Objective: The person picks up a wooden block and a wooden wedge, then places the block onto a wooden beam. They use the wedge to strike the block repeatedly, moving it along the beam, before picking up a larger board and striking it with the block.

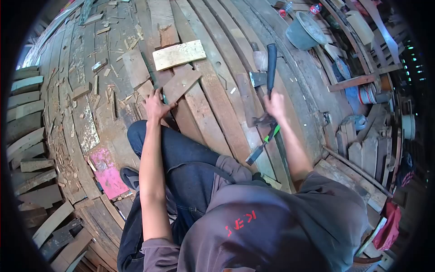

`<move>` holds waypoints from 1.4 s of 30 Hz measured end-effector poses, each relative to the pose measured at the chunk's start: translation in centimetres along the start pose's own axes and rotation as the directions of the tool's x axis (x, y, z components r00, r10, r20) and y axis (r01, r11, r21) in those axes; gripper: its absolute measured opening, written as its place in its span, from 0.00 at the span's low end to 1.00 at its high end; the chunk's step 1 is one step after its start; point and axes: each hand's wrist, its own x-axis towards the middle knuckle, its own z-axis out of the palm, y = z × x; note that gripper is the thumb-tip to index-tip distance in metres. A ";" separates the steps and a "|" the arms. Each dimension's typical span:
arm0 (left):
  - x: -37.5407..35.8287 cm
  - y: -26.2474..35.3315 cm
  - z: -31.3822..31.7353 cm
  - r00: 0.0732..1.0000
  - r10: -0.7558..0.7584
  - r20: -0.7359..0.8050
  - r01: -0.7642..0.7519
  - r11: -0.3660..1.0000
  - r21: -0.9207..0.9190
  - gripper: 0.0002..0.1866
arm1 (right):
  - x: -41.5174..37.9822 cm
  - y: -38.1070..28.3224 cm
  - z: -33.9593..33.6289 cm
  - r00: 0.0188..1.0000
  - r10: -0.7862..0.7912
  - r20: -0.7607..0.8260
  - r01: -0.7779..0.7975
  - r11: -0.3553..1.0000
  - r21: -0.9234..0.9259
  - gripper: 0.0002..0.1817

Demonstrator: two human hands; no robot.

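Note:
My left hand (157, 106) reaches forward over the planks with its fingers spread, the tips at the edge of a small wood piece (145, 89). To its right a flat brown board (181, 84) lies aslant, and a pale wood block (179, 55) rests beyond it. My right hand (274, 105) is closed around a hammer (272, 65); its black grip points away from me and the dark metal head shows below the hand. Just left of that grip lies a tool with a flat metal blade (258, 79). A chisel with a green-and-black handle (264, 146) lies nearer me.
Wood chips and offcuts litter the plank floor (68, 122) on the left. Stacked wood pieces (29, 140) line the left edge. A grey bucket (306, 31) stands at the upper right, near a wooden frame (353, 82). A pink sheet (108, 174) lies beside my foot.

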 end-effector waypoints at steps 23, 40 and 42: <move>-0.7 2.7 -3.9 0.996 0.043 -0.074 -0.024 0.972 0.233 0.50 | 1.2 3.1 4.3 0.992 -0.057 0.113 0.076 0.981 -0.177 0.36; -1.0 1.5 1.4 0.973 0.232 0.001 -0.232 0.972 0.046 0.52 | -1.9 -2.2 12.2 0.998 -0.059 -0.009 0.055 0.972 -0.230 0.40; -0.8 1.6 1.6 0.971 0.239 -0.008 -0.239 0.971 0.027 0.52 | -1.7 -2.0 12.5 0.994 -0.109 -0.008 0.106 0.972 -0.208 0.39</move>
